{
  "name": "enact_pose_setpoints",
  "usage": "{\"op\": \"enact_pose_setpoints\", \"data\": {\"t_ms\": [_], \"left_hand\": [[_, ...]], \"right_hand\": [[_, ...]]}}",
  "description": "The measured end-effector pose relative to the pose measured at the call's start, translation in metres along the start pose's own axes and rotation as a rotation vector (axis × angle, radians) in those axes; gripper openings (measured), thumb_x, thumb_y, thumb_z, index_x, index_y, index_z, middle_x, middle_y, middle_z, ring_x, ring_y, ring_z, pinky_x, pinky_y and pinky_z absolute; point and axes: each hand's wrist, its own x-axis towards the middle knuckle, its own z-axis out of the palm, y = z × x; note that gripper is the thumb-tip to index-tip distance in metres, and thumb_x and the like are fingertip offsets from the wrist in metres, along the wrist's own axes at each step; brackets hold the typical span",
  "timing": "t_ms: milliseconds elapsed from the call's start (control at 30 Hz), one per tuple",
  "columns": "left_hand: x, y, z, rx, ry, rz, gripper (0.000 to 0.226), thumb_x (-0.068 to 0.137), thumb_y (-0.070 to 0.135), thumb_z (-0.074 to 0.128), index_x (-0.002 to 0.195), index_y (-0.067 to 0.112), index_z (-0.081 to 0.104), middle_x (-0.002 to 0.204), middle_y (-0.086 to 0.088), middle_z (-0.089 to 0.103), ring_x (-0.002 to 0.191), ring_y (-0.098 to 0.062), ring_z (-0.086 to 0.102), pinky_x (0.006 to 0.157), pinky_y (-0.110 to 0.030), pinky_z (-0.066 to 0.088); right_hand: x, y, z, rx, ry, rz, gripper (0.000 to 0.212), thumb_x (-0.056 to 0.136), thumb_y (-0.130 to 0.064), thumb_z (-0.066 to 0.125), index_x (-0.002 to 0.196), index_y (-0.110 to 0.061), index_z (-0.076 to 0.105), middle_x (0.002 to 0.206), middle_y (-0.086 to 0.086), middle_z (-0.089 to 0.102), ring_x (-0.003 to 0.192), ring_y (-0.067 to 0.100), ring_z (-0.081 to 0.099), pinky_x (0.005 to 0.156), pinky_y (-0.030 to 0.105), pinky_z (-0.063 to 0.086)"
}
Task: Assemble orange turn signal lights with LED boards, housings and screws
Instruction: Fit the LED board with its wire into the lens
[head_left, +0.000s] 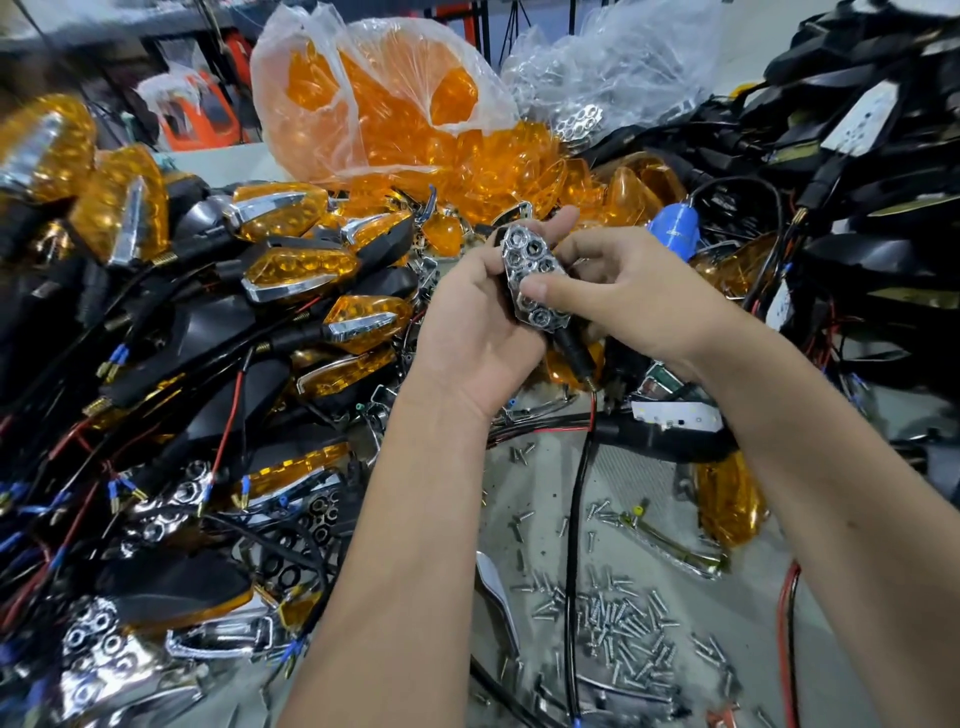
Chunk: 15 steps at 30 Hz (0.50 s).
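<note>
Housing gripped in left hand; right hand thumb presses its chrome reflector.

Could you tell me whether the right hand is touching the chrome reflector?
Touching: in the head view the right hand presses its thumb onto the face of the chrome reflector.

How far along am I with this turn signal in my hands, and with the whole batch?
Done: a pile of finished lights with orange lenses lies at your left. In hand: your left hand grips a black housing while your right hand presses the chrome reflector onto it. Left for this one: no orange lens on it yet, lenses wait in the bag, screws lie loose on the table. Many bare housings remain at right.
</note>
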Motion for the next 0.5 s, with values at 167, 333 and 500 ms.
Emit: {"op": "enact_pose_setpoints", "data": {"t_ms": [167,333,500], "left_hand": [[-0.0043,0.0039,0.0010,-0.001,-0.030,-0.026,0.034,0.099,0.013,0.033,0.104,0.006,0.066,0.141,-0.021,0.063,0.121,-0.036,0.061,0.092,-0.044,0.057],[-0.0069,0.0068,-0.0001,0.003,-0.090,-0.055,0.062,0.102,0.037,0.028,0.106,0.000,0.077,0.137,-0.022,0.065,0.116,-0.035,0.065,0.097,-0.046,0.055],[-0.0009,0.0019,0.0000,0.112,0.012,0.000,0.040,0.106,0.024,0.035,0.119,-0.002,0.062,0.132,-0.023,0.067,0.116,-0.033,0.065,0.103,-0.044,0.053]], "right_hand": [[-0.0007,-0.0025,0.0003,-0.014,-0.006,-0.013,0.039,0.092,-0.030,0.078,0.102,0.005,0.065,0.095,0.035,0.067,0.072,0.019,0.056,0.058,0.024,0.045],[-0.0007,-0.0025,0.0022,-0.006,0.024,-0.006,0.041,0.093,-0.026,0.077,0.101,0.011,0.061,0.097,0.043,0.060,0.075,0.023,0.051,0.064,0.034,0.041],[-0.0006,-0.0016,0.0044,0.036,0.028,-0.068,0.028,0.092,-0.016,0.078,0.111,0.003,0.068,0.092,0.023,0.061,0.079,0.021,0.056,0.073,0.029,0.053]]}}
